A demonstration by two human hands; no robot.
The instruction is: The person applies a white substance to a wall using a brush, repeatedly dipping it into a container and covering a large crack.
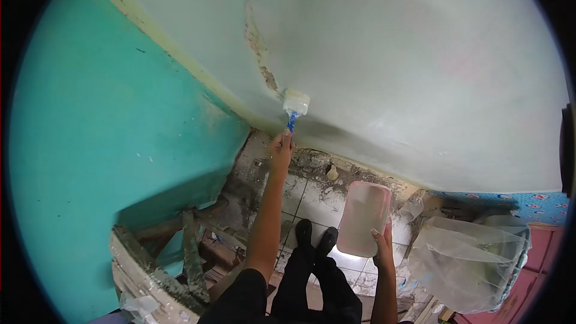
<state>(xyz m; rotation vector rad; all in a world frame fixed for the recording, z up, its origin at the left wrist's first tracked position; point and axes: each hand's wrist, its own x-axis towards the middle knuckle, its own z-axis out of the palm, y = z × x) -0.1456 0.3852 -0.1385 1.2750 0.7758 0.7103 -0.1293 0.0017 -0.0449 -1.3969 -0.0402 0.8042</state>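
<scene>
My left hand (281, 151) is stretched forward, fingers wrapped round the blue handle of a wide paintbrush (296, 103). The brush's whitish head lies over the pale wall (384, 72), beside the lower end of a ragged crack (268, 77) with flaking edges. Lower and to the right, my right hand (384, 247) grips the side of a pinkish rectangular plastic container (365, 219). Inside the container is a pale, whitish surface. Its rim faces up toward me, and it hangs above the tiled floor beside my shoes.
A turquoise wall (120, 96) meets the pale wall at the left. Weathered wooden framing (191, 252) stands at the lower left. Plastic sheeting (465, 258) covers something bulky at the right, near a red panel (534, 282). Debris lies on the tiles (312, 198) along the wall base.
</scene>
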